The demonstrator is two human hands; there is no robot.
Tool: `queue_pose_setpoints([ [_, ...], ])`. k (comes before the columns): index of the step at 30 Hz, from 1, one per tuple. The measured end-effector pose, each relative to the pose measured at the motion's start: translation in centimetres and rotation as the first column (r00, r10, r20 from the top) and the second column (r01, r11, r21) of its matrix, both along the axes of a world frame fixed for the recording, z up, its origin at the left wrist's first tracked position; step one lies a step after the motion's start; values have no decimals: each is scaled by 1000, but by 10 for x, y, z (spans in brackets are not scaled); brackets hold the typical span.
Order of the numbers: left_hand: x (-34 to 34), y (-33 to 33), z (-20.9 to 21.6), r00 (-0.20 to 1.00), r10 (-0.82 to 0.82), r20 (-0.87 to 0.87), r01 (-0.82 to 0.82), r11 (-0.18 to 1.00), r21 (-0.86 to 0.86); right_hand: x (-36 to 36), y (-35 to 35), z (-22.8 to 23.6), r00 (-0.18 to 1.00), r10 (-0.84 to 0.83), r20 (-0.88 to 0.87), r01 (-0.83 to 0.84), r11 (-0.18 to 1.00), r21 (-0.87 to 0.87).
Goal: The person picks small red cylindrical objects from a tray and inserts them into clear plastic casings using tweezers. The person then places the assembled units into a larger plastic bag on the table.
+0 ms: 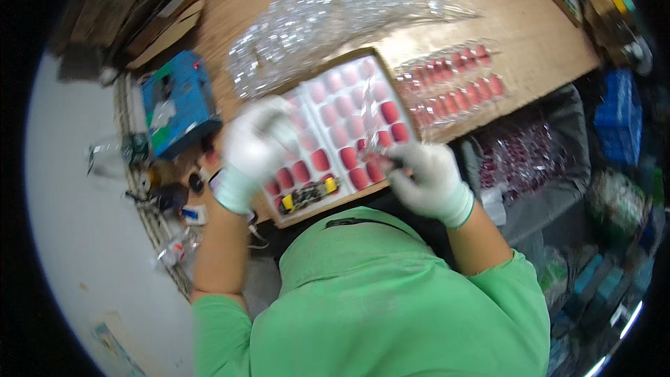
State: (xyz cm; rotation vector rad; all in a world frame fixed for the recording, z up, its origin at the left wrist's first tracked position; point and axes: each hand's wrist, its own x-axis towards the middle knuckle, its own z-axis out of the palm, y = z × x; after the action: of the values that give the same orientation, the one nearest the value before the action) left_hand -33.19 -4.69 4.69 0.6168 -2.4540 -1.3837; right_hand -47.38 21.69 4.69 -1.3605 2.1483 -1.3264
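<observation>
A shallow cardboard box (391, 73) lies on the table before me, holding rows of red and pink oval pieces on white lining. My left hand (259, 136), in a white glove, is over the box's left side; motion smears its fingers. At the box's lower right, my gloved right hand (423, 176) is closed, with the end of a narrow clear plastic strip (370, 108) at its fingertips. That strip stretches over the red pieces and is partly blurred. A black-and-yellow object (307, 195) rests across pieces near the box's front edge.
Clear plastic packaging (314, 21) is heaped behind the box. Clear packs of red pieces (453, 84) lie to the right. A blue machine (180, 105) stands at left. Below the table's right edge, a dark-lined bin (537, 160) holds more packs. Cardboard (164, 38) is stacked at far left.
</observation>
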Motion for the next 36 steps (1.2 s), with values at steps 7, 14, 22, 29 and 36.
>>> queue_pose_setpoints([
  [7,-46,-212,-96,807,254,533,-304,953,6,-243,66,-41,661,-523,-538,749,508,426],
  [14,-5,-209,-85,864,362,350,-462,847,264,-267,61,-91,747,-444,-495,662,438,608],
  [22,7,-61,-41,772,523,-360,-580,812,-64,-86,-17,-65,896,-179,-406,363,823,438],
  [29,54,74,-68,964,157,-213,-142,986,85,-14,-75,-97,960,-143,-240,279,443,852],
  [36,101,75,-34,947,-307,-91,302,951,-66,-29,-79,-82,956,-115,-271,292,472,831],
])
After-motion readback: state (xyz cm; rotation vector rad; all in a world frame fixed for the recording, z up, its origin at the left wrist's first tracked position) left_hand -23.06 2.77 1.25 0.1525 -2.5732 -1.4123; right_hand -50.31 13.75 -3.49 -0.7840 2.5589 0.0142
